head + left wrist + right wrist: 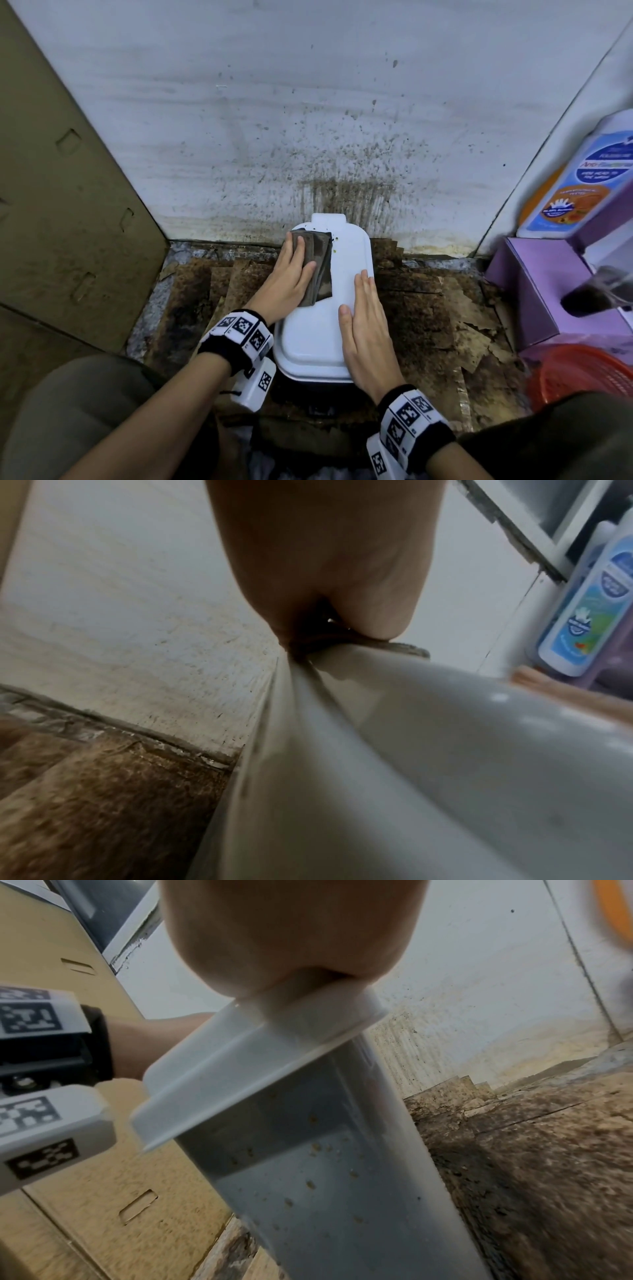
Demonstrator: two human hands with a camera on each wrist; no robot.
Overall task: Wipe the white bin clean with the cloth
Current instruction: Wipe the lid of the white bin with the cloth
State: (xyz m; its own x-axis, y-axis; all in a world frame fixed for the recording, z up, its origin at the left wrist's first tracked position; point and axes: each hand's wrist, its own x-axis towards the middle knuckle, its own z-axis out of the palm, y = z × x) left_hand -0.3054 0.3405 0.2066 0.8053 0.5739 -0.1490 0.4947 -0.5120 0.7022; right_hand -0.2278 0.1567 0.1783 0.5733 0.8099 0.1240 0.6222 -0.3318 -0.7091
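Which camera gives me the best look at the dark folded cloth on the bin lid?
The head view: the dark folded cloth lies flat on the white plastic bin lid under the left hand. The left wrist view shows only its edge; the right wrist view shows none of it.

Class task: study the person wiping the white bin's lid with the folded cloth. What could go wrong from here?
1. The folded dark cloth under the left hand looks soiled, so it may smear the white plastic bin.
2. Green specks beside the cloth could be missed.
3. The right hand only rests flat on the lid, so the bin might slide.
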